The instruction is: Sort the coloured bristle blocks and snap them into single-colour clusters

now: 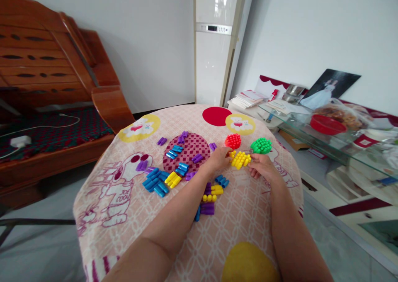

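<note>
A cluster of yellow plastic building blocks [241,160] with rounded knobs is between my hands. My left hand [220,157] is closed at its left end, the fingertips partly hidden. My right hand [263,166] pinches its right edge between thumb and fingers. Just behind it sits a red block cluster [233,141], close to my left fingers. A green block cluster [261,145] lies behind my right hand. Loose blocks are spread to the left: a blue pile [153,180], a yellow block [173,179] and several purple ones [197,158]. More yellow blocks [217,189] lie near my left forearm.
The round table wears a patterned cloth [242,224]. On the right stands a glass-topped cabinet [298,122] with a red bowl [328,124], papers and a photo. A wooden bench [40,62] is at the left, and a tall white air conditioner [211,62] stands behind the table.
</note>
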Demonstrator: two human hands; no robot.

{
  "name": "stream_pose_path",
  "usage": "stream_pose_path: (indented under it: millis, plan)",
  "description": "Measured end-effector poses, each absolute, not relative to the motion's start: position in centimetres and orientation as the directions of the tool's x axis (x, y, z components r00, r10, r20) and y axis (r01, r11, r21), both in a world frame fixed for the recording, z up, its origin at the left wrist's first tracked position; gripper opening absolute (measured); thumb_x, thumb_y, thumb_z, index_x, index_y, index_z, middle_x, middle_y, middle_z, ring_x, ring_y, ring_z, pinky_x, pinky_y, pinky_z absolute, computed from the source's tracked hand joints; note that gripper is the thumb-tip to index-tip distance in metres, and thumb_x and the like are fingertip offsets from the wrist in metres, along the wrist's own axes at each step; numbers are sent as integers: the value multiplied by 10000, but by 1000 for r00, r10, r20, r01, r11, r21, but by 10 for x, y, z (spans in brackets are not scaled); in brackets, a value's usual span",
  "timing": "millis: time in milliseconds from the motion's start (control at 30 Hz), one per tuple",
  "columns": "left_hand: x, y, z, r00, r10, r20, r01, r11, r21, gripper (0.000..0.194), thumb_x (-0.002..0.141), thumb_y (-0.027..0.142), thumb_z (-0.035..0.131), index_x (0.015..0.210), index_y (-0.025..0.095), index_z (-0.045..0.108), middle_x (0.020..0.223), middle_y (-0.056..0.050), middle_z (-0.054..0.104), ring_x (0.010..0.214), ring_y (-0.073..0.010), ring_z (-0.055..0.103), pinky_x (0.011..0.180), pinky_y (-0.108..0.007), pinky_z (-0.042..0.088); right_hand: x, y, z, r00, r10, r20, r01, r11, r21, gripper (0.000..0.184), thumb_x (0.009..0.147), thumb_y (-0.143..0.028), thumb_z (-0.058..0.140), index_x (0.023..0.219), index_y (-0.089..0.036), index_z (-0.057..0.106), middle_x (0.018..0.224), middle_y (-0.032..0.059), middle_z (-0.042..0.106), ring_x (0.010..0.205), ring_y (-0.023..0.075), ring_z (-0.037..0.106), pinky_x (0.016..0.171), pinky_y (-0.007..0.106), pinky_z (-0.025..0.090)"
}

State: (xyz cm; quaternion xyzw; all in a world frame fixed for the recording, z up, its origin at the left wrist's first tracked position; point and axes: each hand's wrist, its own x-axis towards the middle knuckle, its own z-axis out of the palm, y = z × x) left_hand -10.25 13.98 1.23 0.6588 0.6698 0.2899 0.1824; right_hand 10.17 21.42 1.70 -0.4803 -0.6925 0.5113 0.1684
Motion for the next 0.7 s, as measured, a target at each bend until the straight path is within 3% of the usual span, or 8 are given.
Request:
stream_pose_path:
  millis: [133,333,500,600,700]
  plan:
    - [-103,142,8,3,988,157,746,-107,658,496,785,116,518,1263,106,655,1156,-141,721,985,-221,666,895,-306,503,101,214,17,-479,841,-253,495,21,-869,410,790,-97,554,1198,-103,591,548,-52,608,383,109,572,342,169,440]
    - [-103,138,17,12,991,133,798,-90,596,531,831,93,456,1345,119,589,1284,-129,676,1139,-219,639,1002,-334,478,103,214,18,-482,839,-254,489,18,-872,456,771,-91,579,1227,-109,588,559,-46,627,389,109,580,353,165,443]
    - [-132,112,53,-76,975,209,795,-67,602,429,817,106,530,1222,147,667,1211,-105,712,1019,-190,690,913,-286,529,102,215,18,-451,850,-274,508,-8,-861,474,755,-63,585,1228,-93,595,537,-44,625,378,111,568,348,170,443]
    - [-165,84,81,-246,931,270,776,22,630,429,801,128,559,1219,146,657,1096,-83,743,915,-165,703,845,-273,547,101,217,17,-437,857,-272,504,-17,-864,483,751,-57,599,1233,-95,603,524,-47,620,365,101,553,346,161,435]
    - [-194,53,101,-345,914,215,823,184,537,303,768,142,592,1050,140,705,938,-62,753,858,-173,697,790,-265,537,101,218,15,-430,858,-280,505,-28,-863,516,754,-47,607,1268,-92,589,521,-45,621,359,100,552,340,157,428]
